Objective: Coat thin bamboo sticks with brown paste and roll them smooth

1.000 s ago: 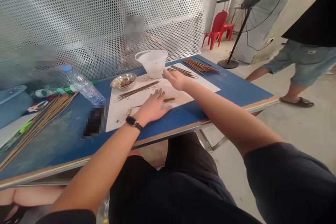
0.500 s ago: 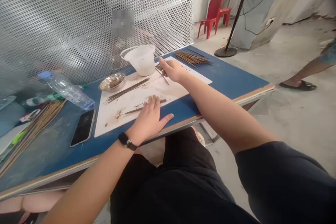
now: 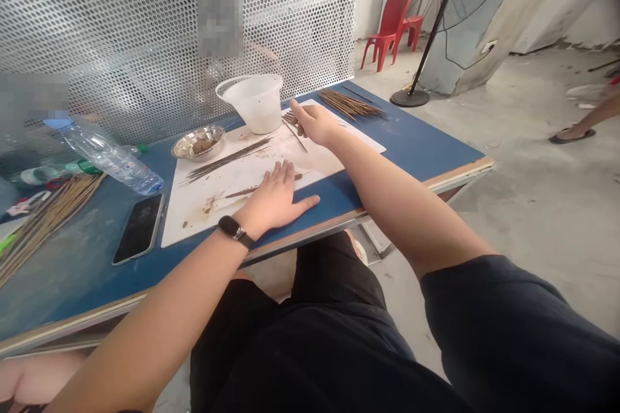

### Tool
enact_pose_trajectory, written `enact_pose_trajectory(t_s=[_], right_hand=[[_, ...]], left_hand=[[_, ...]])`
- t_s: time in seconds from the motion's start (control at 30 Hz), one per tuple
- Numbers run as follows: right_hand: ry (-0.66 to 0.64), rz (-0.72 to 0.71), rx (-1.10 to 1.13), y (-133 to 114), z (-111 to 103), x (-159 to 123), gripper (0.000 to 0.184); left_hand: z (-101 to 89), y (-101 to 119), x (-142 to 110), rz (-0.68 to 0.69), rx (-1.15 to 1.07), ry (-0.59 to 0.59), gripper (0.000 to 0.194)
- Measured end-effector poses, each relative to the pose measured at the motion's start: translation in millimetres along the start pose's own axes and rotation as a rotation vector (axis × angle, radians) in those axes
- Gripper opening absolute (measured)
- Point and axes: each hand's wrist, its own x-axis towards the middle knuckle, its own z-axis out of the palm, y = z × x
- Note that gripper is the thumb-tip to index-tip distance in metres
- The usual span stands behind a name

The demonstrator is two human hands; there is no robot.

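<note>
My left hand point(image 3: 274, 200) lies flat, fingers stretched out and thumb apart, at the near edge of a stained white sheet point(image 3: 194, 218). Under its fingers runs a stick coated in brown paste point(image 3: 242, 192), partly hidden. Farther back on the sheet, my right hand point(image 3: 314, 124) is closed, its fingers curled round a thin brown stick point(image 3: 296, 137) that slants down toward me. More thin sticks show behind those fingers, mostly covered. A row of thin dark sticks point(image 3: 227, 160) lies left of centre. Close by stand a white plastic bucket point(image 3: 259, 106) and a metal bowl point(image 3: 179, 150) with brown lumps point(image 3: 203, 145).
A bundle of brown sticks point(image 3: 351, 105) lies at the table's far right. On the left are a phone point(image 3: 139, 229), a tilted water bottle point(image 3: 109, 158) and long sticks point(image 3: 58, 219). A perforated metal screen point(image 3: 145, 32) rises behind. Beyond stand red chairs point(image 3: 394, 19) and a fan point(image 3: 433, 32).
My right hand has gone from flat, fingers straight, to curled round a thin stick. My left hand has stayed over the coated stick, its thumb spreading wider. A person at right has walked away.
</note>
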Motion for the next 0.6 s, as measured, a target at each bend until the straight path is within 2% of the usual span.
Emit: enact_pose_trajectory(t_s=[0.1, 0.17, 0.3, 0.43, 0.5, 0.6], right_hand=[[-0.007, -0.006, -0.019, -2, 0, -1, 0.066], [-0.011, -0.013, -0.03, -3, -1, -1, 0.063], [-0.018, -0.022, -0.063, -2, -2, 0, 0.061], [-0.021, -0.02, -0.103, -2, -3, 0, 0.064], [-0.019, -0.02, -0.122, -3, -3, 0, 0.064], [-0.018, -0.036, -0.145, -4, -3, -1, 0.062]], left_hand=[[3.6, 14, -20, 0.019, 0.019, 0.013, 0.109], [5.7, 18, -19, -0.005, 0.03, 0.029, 0.108], [5.5, 12, 17, -0.061, 0.009, 0.052, 0.109], [0.6, 0, 49, -0.048, -0.013, 0.049, 0.108], [-1.1, -1, 49, -0.03, -0.02, 0.04, 0.108], [-1.2, 9, 26, 0.001, -0.003, 0.022, 0.109]])
